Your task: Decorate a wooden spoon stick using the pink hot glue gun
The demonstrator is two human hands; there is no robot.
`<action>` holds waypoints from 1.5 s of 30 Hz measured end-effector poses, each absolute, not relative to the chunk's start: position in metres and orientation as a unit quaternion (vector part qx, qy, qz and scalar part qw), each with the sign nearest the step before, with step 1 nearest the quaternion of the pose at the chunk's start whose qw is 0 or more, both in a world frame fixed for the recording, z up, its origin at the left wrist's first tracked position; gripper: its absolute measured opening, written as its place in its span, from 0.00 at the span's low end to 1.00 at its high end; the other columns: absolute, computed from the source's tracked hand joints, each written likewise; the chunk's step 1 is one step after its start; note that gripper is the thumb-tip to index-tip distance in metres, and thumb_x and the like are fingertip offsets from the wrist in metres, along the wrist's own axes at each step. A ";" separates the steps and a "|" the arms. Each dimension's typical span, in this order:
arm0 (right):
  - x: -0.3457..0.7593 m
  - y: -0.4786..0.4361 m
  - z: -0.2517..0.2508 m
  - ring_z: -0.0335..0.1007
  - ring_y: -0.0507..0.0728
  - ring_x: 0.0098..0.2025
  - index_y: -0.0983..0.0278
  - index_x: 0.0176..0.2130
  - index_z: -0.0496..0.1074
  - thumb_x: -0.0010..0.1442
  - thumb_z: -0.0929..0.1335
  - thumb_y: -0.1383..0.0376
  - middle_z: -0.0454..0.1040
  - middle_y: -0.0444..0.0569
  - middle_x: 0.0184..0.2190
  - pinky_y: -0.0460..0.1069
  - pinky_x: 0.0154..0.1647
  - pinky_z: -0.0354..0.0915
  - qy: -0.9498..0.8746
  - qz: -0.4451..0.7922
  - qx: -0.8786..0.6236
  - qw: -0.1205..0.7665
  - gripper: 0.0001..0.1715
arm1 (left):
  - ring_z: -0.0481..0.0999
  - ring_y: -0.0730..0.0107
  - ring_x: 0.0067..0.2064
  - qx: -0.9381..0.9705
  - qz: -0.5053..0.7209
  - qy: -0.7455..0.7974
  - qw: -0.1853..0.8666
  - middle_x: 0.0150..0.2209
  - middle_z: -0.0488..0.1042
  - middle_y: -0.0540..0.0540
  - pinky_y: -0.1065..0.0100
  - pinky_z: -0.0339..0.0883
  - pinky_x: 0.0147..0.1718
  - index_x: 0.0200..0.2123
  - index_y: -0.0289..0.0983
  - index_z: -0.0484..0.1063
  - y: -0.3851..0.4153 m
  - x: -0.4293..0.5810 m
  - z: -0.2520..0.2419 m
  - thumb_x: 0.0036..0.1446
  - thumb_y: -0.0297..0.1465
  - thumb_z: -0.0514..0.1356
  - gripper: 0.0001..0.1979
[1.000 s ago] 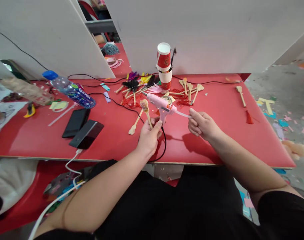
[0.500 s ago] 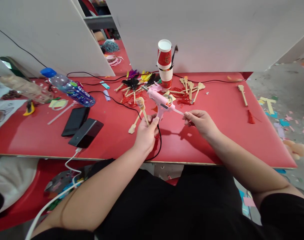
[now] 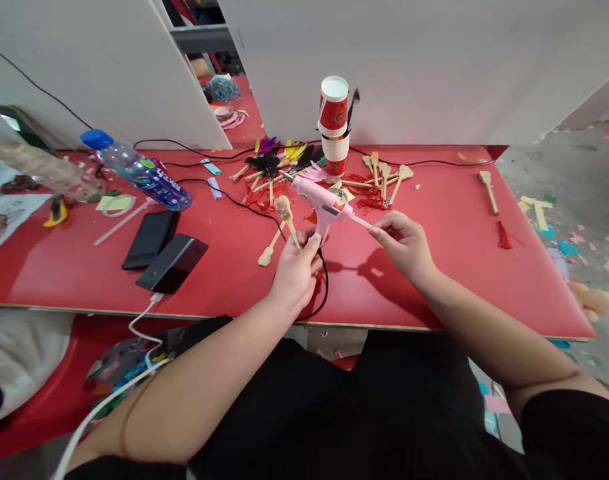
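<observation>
My left hand is wrapped round the handle of a pink hot glue gun, nozzle pointing up and left. Also in that hand stands a pale wooden stick with a carved, decorated head; its lower end is hidden by my fingers. My right hand pinches the outer end of a translucent glue stick, whose other end is in the back of the gun. Another carved wooden stick lies on the table just left of my left hand.
On the red table are stacked paper cups, black feathers, several wooden sticks with red tassels and one more stick at right. Leftward lie a bottle, a phone and a yellow cutter. A white panel stands behind.
My right hand has shifted very slightly right and up, still on the glue stick. The glue gun stays nearly in place in my left hand; the view has moved a little.
</observation>
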State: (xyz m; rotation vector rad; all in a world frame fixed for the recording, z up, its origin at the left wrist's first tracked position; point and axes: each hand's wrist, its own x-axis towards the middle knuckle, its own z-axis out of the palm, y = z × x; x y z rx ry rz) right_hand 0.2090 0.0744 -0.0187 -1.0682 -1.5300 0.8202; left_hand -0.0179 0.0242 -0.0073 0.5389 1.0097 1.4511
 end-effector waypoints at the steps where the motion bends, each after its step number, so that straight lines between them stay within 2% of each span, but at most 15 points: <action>1: 0.208 0.074 -0.019 0.67 0.55 0.33 0.59 0.32 0.82 0.66 0.80 0.45 0.74 0.46 0.30 0.54 0.38 0.63 -0.641 0.364 -0.444 0.510 0.23 | 0.79 0.76 0.41 0.232 0.629 0.437 0.599 0.44 0.80 0.48 0.77 0.46 0.21 0.36 0.42 0.61 0.025 -0.018 -0.007 0.52 0.34 0.83 0.30; 4: 0.206 0.072 -0.016 0.63 0.54 0.30 0.60 0.34 0.82 0.67 0.77 0.35 0.71 0.44 0.26 0.53 0.37 0.62 -0.622 0.471 -0.426 0.457 0.32 | 0.81 0.74 0.43 0.236 0.634 0.438 0.593 0.43 0.80 0.48 0.76 0.46 0.21 0.35 0.42 0.60 0.028 -0.020 -0.008 0.51 0.35 0.83 0.31; 6: 0.206 0.070 -0.013 0.56 0.52 0.26 0.60 0.31 0.77 0.66 0.76 0.30 0.63 0.40 0.22 0.51 0.32 0.58 -0.574 0.582 -0.399 0.416 0.38 | 0.80 0.73 0.43 0.244 0.635 0.435 0.590 0.43 0.80 0.48 0.76 0.47 0.21 0.35 0.42 0.60 0.028 -0.021 -0.008 0.51 0.35 0.83 0.31; 9: 0.206 0.070 -0.008 0.44 0.49 0.23 0.58 0.26 0.65 0.66 0.76 0.31 0.51 0.35 0.21 0.49 0.26 0.51 -0.474 0.752 -0.343 0.303 0.41 | 0.79 0.73 0.43 0.261 0.636 0.436 0.581 0.45 0.79 0.48 0.75 0.49 0.21 0.36 0.42 0.61 0.027 -0.022 -0.007 0.52 0.34 0.82 0.30; 11: 0.205 0.070 -0.008 0.42 0.48 0.22 0.58 0.26 0.63 0.67 0.76 0.32 0.48 0.33 0.21 0.48 0.24 0.51 -0.427 0.798 -0.339 0.257 0.41 | 0.78 0.74 0.42 0.273 0.636 0.439 0.573 0.47 0.79 0.48 0.75 0.50 0.22 0.36 0.42 0.61 0.026 -0.022 -0.007 0.53 0.34 0.82 0.29; 14: 0.203 0.070 -0.010 0.55 0.49 0.22 0.59 0.32 0.72 0.61 0.79 0.29 0.60 0.37 0.22 0.48 0.25 0.59 -0.435 0.725 -0.396 0.358 0.39 | 0.79 0.74 0.43 0.282 0.635 0.442 0.567 0.48 0.79 0.48 0.75 0.51 0.22 0.36 0.42 0.60 0.026 -0.021 -0.007 0.52 0.36 0.83 0.30; 17: 0.203 0.065 -0.010 0.71 0.54 0.28 0.58 0.40 0.79 0.53 0.85 0.34 0.75 0.42 0.28 0.52 0.32 0.71 -0.524 0.557 -0.430 0.480 0.36 | 0.82 0.71 0.48 0.275 0.638 0.449 0.562 0.49 0.79 0.47 0.76 0.51 0.22 0.37 0.42 0.61 0.026 -0.021 -0.008 0.51 0.37 0.84 0.31; 21: 0.206 0.060 -0.004 0.80 0.57 0.33 0.58 0.39 0.82 0.62 0.83 0.44 0.82 0.47 0.30 0.54 0.40 0.76 -0.618 0.375 -0.469 0.508 0.23 | 0.82 0.71 0.47 0.273 0.635 0.447 0.568 0.48 0.80 0.47 0.76 0.51 0.22 0.38 0.42 0.62 0.025 -0.019 -0.009 0.50 0.38 0.84 0.32; 23: 0.210 0.063 -0.004 0.78 0.56 0.28 0.59 0.39 0.83 0.66 0.80 0.42 0.79 0.45 0.26 0.53 0.36 0.74 -0.618 0.413 -0.460 0.485 0.24 | 0.80 0.73 0.43 0.269 0.633 0.444 0.574 0.47 0.80 0.48 0.76 0.51 0.22 0.38 0.42 0.62 0.023 -0.018 -0.010 0.50 0.38 0.85 0.32; 26: 0.214 0.072 -0.007 0.67 0.52 0.18 0.61 0.37 0.82 0.64 0.78 0.33 0.66 0.37 0.16 0.50 0.25 0.66 -0.568 0.598 -0.401 0.398 0.35 | 0.79 0.75 0.41 0.258 0.637 0.438 0.580 0.47 0.79 0.49 0.76 0.49 0.22 0.38 0.42 0.62 0.021 -0.016 -0.013 0.49 0.37 0.85 0.33; 29: 0.215 0.078 -0.009 0.60 0.51 0.15 0.62 0.38 0.80 0.60 0.79 0.29 0.62 0.34 0.14 0.49 0.20 0.60 -0.511 0.689 -0.370 0.356 0.39 | 0.81 0.75 0.41 0.255 0.636 0.446 0.577 0.46 0.77 0.50 0.76 0.49 0.22 0.38 0.42 0.62 0.019 -0.015 -0.014 0.50 0.36 0.85 0.32; 34: 0.213 0.071 -0.007 0.76 0.54 0.26 0.58 0.40 0.77 0.56 0.86 0.40 0.78 0.42 0.24 0.50 0.29 0.72 -0.571 0.513 -0.430 0.475 0.32 | 0.75 0.80 0.35 0.247 0.643 0.454 0.566 0.43 0.75 0.52 0.75 0.51 0.22 0.39 0.42 0.63 0.017 -0.012 -0.014 0.52 0.34 0.84 0.30; 39: 0.214 0.062 -0.006 0.82 0.58 0.32 0.58 0.37 0.79 0.65 0.81 0.43 0.86 0.50 0.31 0.55 0.37 0.78 -0.619 0.384 -0.460 0.507 0.24 | 0.79 0.75 0.40 0.251 0.626 0.447 0.587 0.48 0.79 0.48 0.75 0.52 0.23 0.40 0.43 0.62 0.013 -0.011 -0.013 0.52 0.37 0.84 0.32; 42: 0.215 0.066 -0.005 0.78 0.56 0.26 0.58 0.36 0.80 0.66 0.79 0.35 0.80 0.46 0.23 0.53 0.31 0.75 -0.618 0.413 -0.454 0.491 0.31 | 0.78 0.75 0.40 0.255 0.614 0.450 0.596 0.46 0.79 0.49 0.75 0.52 0.23 0.39 0.43 0.62 0.013 -0.012 -0.013 0.51 0.37 0.85 0.32; 45: 0.215 0.072 -0.005 0.68 0.54 0.17 0.58 0.31 0.78 0.62 0.76 0.25 0.65 0.40 0.12 0.50 0.22 0.65 -0.584 0.504 -0.442 0.457 0.41 | 0.73 0.78 0.36 0.257 0.624 0.436 0.595 0.44 0.77 0.50 0.74 0.52 0.23 0.37 0.42 0.60 0.014 -0.014 -0.011 0.52 0.35 0.85 0.32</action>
